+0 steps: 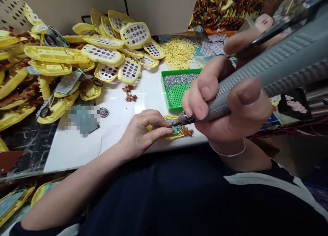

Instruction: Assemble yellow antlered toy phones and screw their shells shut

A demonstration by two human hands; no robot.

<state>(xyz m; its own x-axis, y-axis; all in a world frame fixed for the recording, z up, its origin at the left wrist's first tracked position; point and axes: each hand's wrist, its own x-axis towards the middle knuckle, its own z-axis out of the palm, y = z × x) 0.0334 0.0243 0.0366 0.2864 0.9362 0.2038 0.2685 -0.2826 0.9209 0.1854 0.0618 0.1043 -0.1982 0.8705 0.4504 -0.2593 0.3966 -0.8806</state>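
Note:
My right hand (238, 107) grips a grey electric screwdriver (279, 56) that slants down to the left. Its metal tip meets a small green circuit board (178, 129) lying in a yellow plastic shell half (174, 137) on the white work surface. Thumb and forefinger of my left hand (140, 130) pinch together right beside the tip, over the board. Whatever sits between those fingertips is too small to make out. A brown antler-shaped piece (188, 131) sticks out at the shell's right side, and my left hand covers part of the shell.
Behind the shell stands a green tray (166, 92) of small screws. Yellow buttons (178, 51) and pale pieces (214, 44) lie in heaps farther back. Yellow covers (135, 34) and shells (51, 54) pile up left. A small speaker (104, 112) and brown antler piece (130, 94) lie nearer.

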